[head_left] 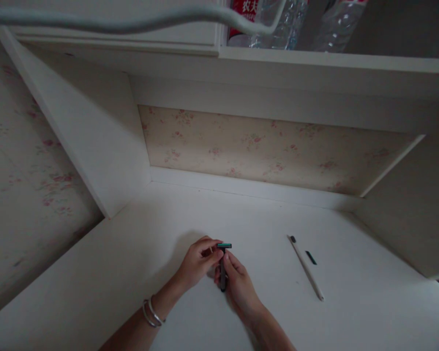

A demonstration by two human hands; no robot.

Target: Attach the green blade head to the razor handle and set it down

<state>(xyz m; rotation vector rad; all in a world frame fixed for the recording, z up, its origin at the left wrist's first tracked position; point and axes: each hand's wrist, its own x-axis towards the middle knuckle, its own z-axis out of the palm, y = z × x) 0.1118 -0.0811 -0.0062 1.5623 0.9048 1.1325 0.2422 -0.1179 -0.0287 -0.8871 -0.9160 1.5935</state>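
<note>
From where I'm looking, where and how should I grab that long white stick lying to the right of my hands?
Probably pinch the white stick at its middle, from above, fingers on its two long sides. It lies flat on the white desk, slanting from far-left to near-right, bare surface around its middle; a small dark piece sits close beside its far part.

Beyond my hands, the white tabletop meets a floral-papered back wall. White side panels flank me; a shelf hangs overhead. Light is dim.

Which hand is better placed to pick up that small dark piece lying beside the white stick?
Probably the right hand: the small dark piece lies on its side of the desk. The left hand pinches the razor head.
</note>
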